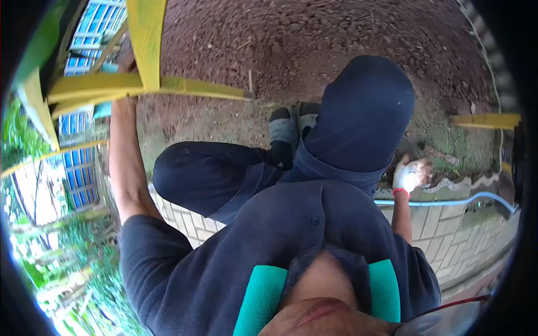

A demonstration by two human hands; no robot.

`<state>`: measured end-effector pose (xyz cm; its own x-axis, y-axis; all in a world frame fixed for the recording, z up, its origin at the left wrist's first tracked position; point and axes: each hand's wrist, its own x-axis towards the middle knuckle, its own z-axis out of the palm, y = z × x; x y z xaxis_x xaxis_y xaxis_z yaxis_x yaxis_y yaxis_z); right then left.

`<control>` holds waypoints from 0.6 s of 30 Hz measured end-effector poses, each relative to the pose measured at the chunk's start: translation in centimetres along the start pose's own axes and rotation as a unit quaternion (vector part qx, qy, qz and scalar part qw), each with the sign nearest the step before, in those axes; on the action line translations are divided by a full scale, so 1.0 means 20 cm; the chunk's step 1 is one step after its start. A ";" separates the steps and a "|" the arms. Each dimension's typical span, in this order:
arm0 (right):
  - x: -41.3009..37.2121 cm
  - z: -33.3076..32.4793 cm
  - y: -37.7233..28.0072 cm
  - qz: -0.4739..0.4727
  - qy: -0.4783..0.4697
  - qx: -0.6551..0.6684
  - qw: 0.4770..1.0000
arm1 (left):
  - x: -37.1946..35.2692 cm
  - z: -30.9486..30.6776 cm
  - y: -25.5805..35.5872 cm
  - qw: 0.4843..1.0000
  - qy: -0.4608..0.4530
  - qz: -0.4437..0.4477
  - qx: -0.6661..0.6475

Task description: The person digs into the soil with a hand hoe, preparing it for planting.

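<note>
My left arm reaches forward past the yellow wooden frame (149, 45). My left hand (128, 63) is dark and partly hidden behind its beams, right beside the upright piece, and its fingers do not show clearly. Low on my right side, my right hand (412, 175) wears a white glove with a red cuff, dirty at the fingertips. It is down at the strip of soil beside the pale paving (443, 229), with thumb and fingers apart and nothing visible in it. A light blue hose (448, 202) runs just behind the gloved hand.
My bent knees and sandalled feet (283, 131) are in the middle, in front of loose reddish-brown soil (269, 39). Another yellow wooden piece (486, 121) juts in at the right. Jagged edging (465, 183) borders the paving. Green plants (89, 252) and blue panels (80, 173) show at left.
</note>
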<state>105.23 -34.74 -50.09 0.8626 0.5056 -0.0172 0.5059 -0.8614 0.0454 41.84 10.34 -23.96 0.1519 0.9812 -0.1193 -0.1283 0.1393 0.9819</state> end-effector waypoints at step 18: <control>-0.43 0.17 0.27 -0.177 -0.038 -0.031 0.983 | -0.03 0.11 0.07 0.353 -0.048 0.546 0.758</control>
<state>100.52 -43.98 -53.05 0.6326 0.7657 -0.1164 0.7744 -0.6271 0.0841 43.62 9.67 -22.14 0.8652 0.3206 0.3856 0.4995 -0.6184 -0.6066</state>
